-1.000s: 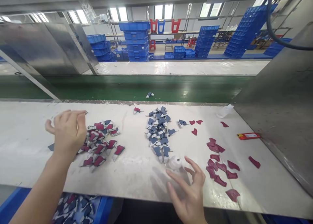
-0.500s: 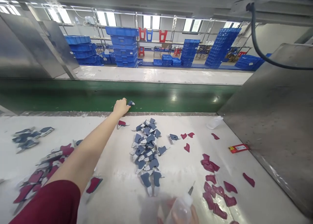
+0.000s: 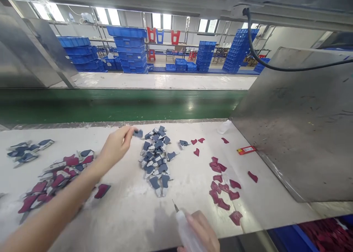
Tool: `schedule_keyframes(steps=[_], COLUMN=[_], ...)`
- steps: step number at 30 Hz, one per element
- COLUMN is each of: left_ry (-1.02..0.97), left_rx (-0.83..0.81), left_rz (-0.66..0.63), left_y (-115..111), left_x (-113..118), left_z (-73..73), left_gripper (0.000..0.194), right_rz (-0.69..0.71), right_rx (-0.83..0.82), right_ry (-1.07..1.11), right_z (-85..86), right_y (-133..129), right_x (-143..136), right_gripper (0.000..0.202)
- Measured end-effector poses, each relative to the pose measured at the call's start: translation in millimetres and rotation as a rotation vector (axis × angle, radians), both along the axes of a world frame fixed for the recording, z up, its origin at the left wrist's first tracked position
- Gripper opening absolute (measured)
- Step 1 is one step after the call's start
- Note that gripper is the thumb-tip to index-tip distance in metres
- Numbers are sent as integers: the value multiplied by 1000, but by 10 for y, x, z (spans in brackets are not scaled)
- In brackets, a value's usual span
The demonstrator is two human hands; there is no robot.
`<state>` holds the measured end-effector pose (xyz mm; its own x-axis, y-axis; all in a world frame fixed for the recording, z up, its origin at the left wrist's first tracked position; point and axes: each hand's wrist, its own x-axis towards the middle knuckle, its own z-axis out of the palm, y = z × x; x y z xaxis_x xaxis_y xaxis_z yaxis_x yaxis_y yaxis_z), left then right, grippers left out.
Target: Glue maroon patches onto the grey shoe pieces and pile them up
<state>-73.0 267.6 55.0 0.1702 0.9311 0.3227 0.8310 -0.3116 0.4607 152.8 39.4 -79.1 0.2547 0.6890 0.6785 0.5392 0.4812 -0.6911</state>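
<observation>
2 hands reach me on the feed. Left of the frame's centre, the left hand point(image 3: 116, 145) pinches 1 small blue part point(image 3: 138, 133) by its edge, thumb against forefinger. I judge that part light and fairly stiff, perhaps a little slick, so an edge grip suits it; blur hides its finer shape from me. It juts out to the right of the grip, just left of the pile of blue-and-white parts point(image 3: 157, 158) near mid-frame.

At lower centre, the right hand point(image 3: 203, 227) is wrapped round a translucent squeeze bottle point(image 3: 186, 230), though the bottom edge crops part of both. I expect thin, yielding walls, so I would hold it lightly by its body, clear of the slender needle tip point(image 3: 175, 208), which looks easy to bend. The bottle lies along that hand's left side, its tip angled up and left, apart from the maroon pieces point(image 3: 223, 204).
</observation>
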Motion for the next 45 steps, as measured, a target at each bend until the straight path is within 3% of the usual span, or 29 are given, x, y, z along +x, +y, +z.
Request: schedule_keyframes(steps=[2, 5, 7, 10, 13, 16, 27, 36, 45], left_ry=[-118, -126, -124, -134, -131, -123, -109, -128, -112], left_rx=[-39, -119, -201, -265, -239, -180, -153, -152, -143], left_rz=[-66, -127, -145, -157, -154, -115, -130, -155, -154], left_y=[-604, -1299, -1586, -1806, -1872, -1884, -1876, -1880, -1884], left_x=[-45, -78, -47, 53, 138, 177, 193, 179, 178], left_z=[-112, -435, -660, -886, -966, -970, -962, -976, -984], left_gripper=[42, 34, 29, 21, 17, 15, 12, 13, 13], right_rz=[27, 34, -5, -25, -8, 12, 16, 49, 9], right_rx=[42, 31, -14, -129, -268, -304, -172, -28, -29], right_ry=[28, 124, 251, 402, 478, 440, 122, 68, 106], right_z=[56, 101, 131, 206, 292, 329, 350, 318, 299], right_y=[38, 82, 102, 122, 122, 105, 103, 142, 143], right_x=[10, 20, 17, -28, -120, -217, -310, -293, -298], right_gripper=[42, 30, 25, 29, 30, 26, 16, 20, 20])
